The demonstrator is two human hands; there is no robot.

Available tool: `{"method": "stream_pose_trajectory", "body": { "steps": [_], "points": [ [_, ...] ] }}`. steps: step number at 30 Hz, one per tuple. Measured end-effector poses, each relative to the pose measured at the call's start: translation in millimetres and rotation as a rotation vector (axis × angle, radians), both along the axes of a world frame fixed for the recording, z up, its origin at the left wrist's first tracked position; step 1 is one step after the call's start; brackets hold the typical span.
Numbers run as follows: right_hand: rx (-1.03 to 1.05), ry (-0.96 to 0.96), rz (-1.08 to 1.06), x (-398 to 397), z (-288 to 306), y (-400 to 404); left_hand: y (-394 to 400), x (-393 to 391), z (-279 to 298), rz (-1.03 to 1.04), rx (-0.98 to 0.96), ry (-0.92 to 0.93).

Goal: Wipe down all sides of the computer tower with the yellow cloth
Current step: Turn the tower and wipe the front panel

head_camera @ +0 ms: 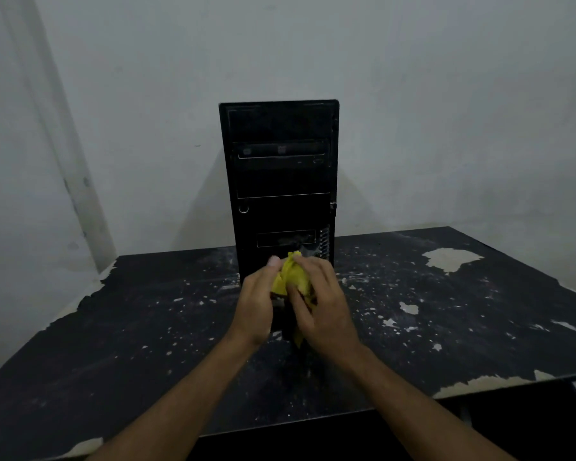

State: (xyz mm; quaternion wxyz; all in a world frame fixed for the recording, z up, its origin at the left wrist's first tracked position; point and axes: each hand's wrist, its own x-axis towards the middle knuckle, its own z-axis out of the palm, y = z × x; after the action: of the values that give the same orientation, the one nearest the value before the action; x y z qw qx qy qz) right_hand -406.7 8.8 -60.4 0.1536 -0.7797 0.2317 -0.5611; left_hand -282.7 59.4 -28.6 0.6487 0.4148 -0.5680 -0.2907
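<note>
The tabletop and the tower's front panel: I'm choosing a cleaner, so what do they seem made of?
The tabletop looks like board under a thin black coating: it has flaked off in patches, baring a pale layer. The tower's front panel looks like matte black plastic, with moulded bay covers and a dull sheen; the dim light leaves this uncertain.

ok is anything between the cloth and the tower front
Nothing visible. Both hands, left hand and right hand, hold the bunched cloth right before the tower front's lower part, with only bare table around.

Both hands [290, 304] clasped together (fingers curled).
</note>
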Motion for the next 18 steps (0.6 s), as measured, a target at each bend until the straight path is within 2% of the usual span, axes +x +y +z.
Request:
{"method": "stream_pose_trajectory", "body": {
  "steps": [3, 6, 8, 10, 14, 16, 18],
  "points": [
    [-0.042, 0.063, -0.023, -12.4, -12.4, -5.8, -0.9, 19.2, -22.4, 0.164, -0.201, -0.408],
    [-0.058, 0.118, -0.092, -20.6, -29.6, -9.2, -5.1, 42.7, -48.1, 0.444, -0.28, -0.543],
    [-0.072, 0.181, -0.125, -21.4, -39.4, -13.5, -9.3, 55.4, -59.8, 0.591, -0.249, -0.527],
    [-0.087, 0.206, -0.147, -17.5, -43.5, -18.7, -16.5, 66.6, -67.4, 0.645, -0.189, -0.447],
    [-0.223, 0.27, -0.231, 3.0, -38.6, -20.6, -30.7, 78.0, -85.3, 0.672, -0.082, -0.384],
    [-0.317, 0.303, -0.28, 15.7, -36.6, -18.0, -35.0, 77.3, -92.9, 0.661, -0.071, -0.378],
    [-0.325, 0.374, -0.308, 24.7, -38.1, -14.3, -36.5, 76.0, -94.1, 0.654, -0.074, -0.39]
  ]
}}
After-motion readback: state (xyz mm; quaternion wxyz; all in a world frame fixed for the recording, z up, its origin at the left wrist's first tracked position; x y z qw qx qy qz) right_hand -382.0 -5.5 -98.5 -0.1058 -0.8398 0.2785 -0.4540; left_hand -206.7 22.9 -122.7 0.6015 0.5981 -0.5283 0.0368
